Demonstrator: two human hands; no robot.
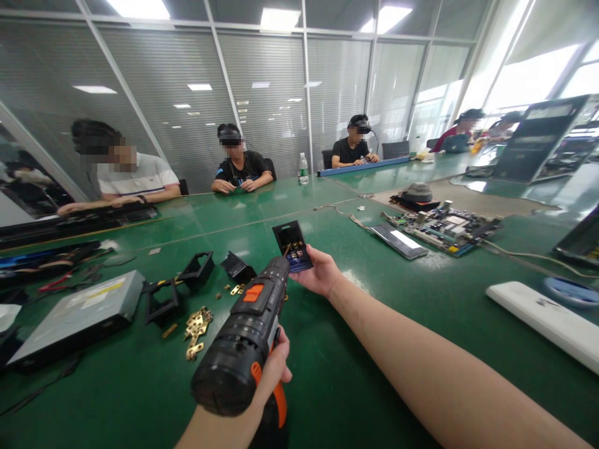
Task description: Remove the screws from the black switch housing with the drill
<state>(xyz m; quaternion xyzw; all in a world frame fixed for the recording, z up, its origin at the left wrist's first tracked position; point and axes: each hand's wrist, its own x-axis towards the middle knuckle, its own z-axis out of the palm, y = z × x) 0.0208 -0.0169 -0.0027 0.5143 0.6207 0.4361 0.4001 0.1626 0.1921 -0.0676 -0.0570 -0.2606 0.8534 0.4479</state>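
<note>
My left hand [274, 368] is closed round the handle of a black and orange power drill [243, 330], whose front end points forward. Just beyond the drill's nose, my right hand [321, 271] grips a black square frame [292, 243] by its lower right side, tilted up above the table. Small brass-coloured pieces show inside this frame. The drill's nose overlaps the frame's lower left corner, and whether they touch cannot be made out. Left of the drill lie a pile of brass pieces [198, 327] and more black frames [197, 268] on the green table [337, 380].
A silver disc drive [84, 312] lies at the left. On the right are a circuit board [456, 227], a dark flat device [397, 241], a white bar [543, 318] and a computer case [538, 137]. Several people sit across the table, near a bottle [303, 169].
</note>
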